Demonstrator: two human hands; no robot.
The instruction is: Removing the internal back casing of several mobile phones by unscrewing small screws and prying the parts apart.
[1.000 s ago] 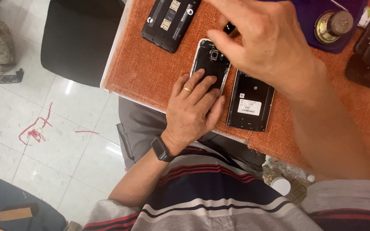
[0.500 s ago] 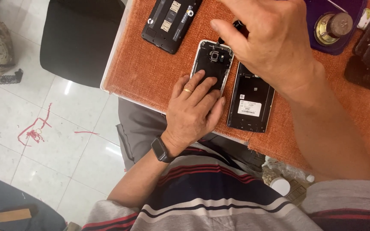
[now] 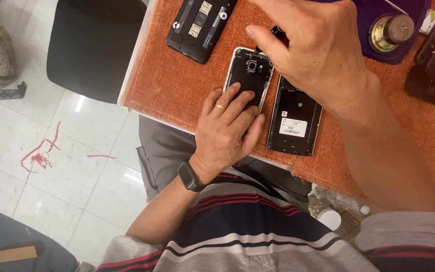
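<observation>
At the centre of the frame, the left hand [image 3: 227, 133] lies flat with fingers spread, pressing down the lower half of an opened phone [image 3: 250, 73] on the orange surface [image 3: 177, 85]. Just above it, the right hand [image 3: 318, 55] pinches a small dark tool [image 3: 278, 31] over the phone's upper edge. A second opened phone [image 3: 294, 118] lies just right.

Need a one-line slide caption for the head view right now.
Left hand pins an opened phone on the orange mat; right hand pinches a small black tool above its camera end.
</observation>
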